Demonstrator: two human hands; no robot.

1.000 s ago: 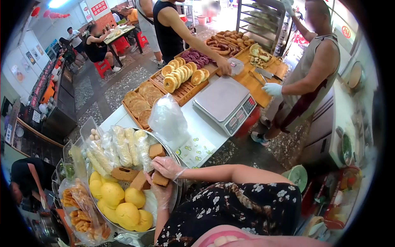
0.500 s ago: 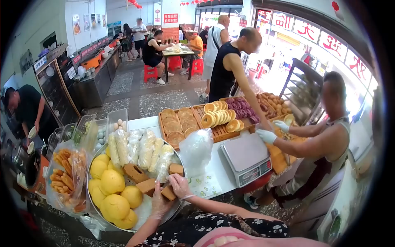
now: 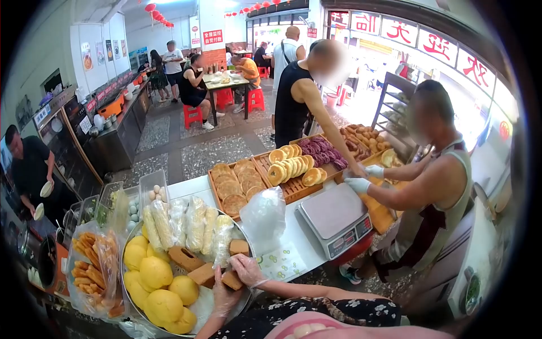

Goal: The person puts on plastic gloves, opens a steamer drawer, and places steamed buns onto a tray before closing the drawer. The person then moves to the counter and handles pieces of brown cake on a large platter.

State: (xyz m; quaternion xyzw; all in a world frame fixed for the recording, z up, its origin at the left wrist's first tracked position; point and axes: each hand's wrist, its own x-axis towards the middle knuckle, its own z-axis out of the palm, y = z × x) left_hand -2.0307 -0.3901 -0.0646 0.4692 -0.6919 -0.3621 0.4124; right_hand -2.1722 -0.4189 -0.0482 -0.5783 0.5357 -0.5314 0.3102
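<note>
A large round metal tray (image 3: 125, 265) holds yellow buns (image 3: 156, 272), corn cobs in plastic wrap (image 3: 196, 224) and several brown cake blocks (image 3: 185, 259). At the tray's right edge, my left hand (image 3: 224, 296) is closed on the lower side of one brown cake block (image 3: 232, 280). My right hand (image 3: 247, 270), also in a thin clear plastic glove, has its fingers closed on the same block from the upper right. Another cake block (image 3: 239, 247) lies just above my right hand.
Fried dough sticks (image 3: 90, 271) in plastic stand left of the tray. A clear plastic bag (image 3: 263, 217), a digital scale (image 3: 333, 212) and baskets of flatbreads (image 3: 234, 186) are on the counter. At right a gloved co-worker (image 3: 435, 169) faces a person in a black top (image 3: 293, 99).
The view has shifted slightly. My hands stay on the cake block at the tray's edge. The person across the counter leans further over, arm reaching near the co-worker's gloves.
</note>
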